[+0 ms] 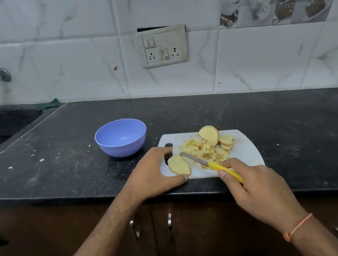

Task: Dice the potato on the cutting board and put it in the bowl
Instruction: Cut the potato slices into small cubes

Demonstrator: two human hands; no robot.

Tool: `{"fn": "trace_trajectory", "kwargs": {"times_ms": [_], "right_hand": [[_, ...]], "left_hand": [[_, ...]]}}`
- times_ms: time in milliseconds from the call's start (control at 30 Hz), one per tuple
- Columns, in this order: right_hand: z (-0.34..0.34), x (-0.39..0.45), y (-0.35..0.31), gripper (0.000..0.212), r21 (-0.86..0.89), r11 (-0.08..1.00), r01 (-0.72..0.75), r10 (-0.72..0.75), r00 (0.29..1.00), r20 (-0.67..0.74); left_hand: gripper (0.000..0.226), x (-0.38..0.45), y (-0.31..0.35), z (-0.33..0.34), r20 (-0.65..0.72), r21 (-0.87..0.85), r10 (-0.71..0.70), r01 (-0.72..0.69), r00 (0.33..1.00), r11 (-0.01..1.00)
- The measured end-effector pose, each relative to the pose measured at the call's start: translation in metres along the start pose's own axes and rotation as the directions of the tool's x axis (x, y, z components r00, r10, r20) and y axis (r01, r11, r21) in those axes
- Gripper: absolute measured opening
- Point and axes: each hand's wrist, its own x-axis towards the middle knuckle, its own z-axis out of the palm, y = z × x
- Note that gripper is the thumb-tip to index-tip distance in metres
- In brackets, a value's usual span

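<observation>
the right hand (257, 184) grips the yellow knife (210, 164). the left hand (155, 173), fingers spread flat, steadies the cutting board (246, 151) near a potato slice (178, 165). the blade could nick those fingers if it slips.

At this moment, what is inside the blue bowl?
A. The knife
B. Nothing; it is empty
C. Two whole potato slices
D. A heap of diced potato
B: the blue bowl shows only its bare inside, while the diced potato and the slices all lie on the cutting board, and the knife is in the right hand.
</observation>
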Motion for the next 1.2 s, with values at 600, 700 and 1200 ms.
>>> {"fn": "trace_trajectory", "kwargs": {"times_ms": [600,700,1200], "right_hand": [[0.0,0.013,-0.049,0.044,-0.026,0.998,-0.062,0.063,0.997,0.052],[-0.005,0.018,-0.061,0.041,-0.021,0.999,-0.032,0.034,0.998,0.058],[0.002,0.006,-0.086,0.052,-0.225,0.972,0.065,-0.017,0.978,0.21]], "left_hand": [[0.077,-0.002,-0.005,-0.001,-0.034,0.003,0.004,-0.004,0.999,1.0],[0.075,-0.001,-0.005,-0.001,-0.038,-0.018,0.0,0.0,0.999,1.0],[0.07,-0.002,0.002,-0.003,-0.038,-0.026,-0.019,0.017,0.999,0.999]]}}
